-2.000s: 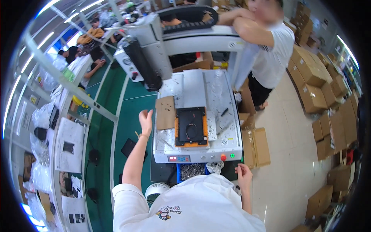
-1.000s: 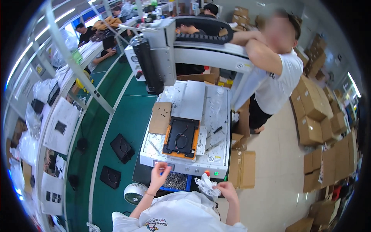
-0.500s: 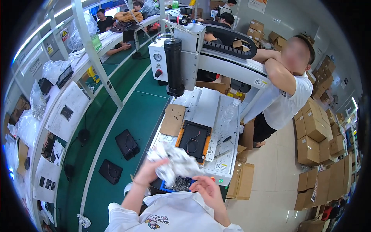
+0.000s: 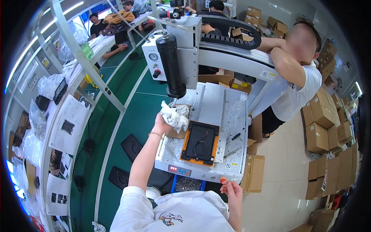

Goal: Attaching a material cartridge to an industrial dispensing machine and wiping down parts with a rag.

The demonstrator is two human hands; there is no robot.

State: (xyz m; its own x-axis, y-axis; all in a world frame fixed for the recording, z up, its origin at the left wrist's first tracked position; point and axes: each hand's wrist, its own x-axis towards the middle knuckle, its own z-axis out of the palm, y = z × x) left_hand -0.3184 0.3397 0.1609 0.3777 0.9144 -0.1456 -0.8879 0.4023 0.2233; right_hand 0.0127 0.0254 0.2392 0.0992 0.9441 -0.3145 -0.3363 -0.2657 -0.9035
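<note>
My left hand (image 4: 162, 125) is closed on a crumpled white cloth (image 4: 176, 116) with dark smudges. The arm is stretched forward, and the cloth is just under the tip of the black dispensing cylinder (image 4: 172, 69); whether they touch, I cannot tell. My right hand (image 4: 232, 189) hovers by the machine's front edge, beside a red button (image 4: 223, 180), its fingers loosely bent and somewhat apart with nothing seen in them. Between the hands, on the machine bed, an orange fixture (image 4: 184, 149) holds a flat black casing (image 4: 205, 133) with a coiled cable (image 4: 200, 147) on it.
A cardboard piece (image 4: 176, 133) lies partly behind the cloth. On the bed's right are a clear bottle (image 4: 237, 106) and a black pen-like tool (image 4: 236, 136). A blue tray of small metal parts (image 4: 188, 185) sits below. Another person (image 4: 288, 92) leans on the machine's beam.
My left hand has carried the cloth forward, from near my body to beneath the cylinder. My right hand has shifted right, away from the cloth, to the machine's front corner. The view has shifted slightly.
</note>
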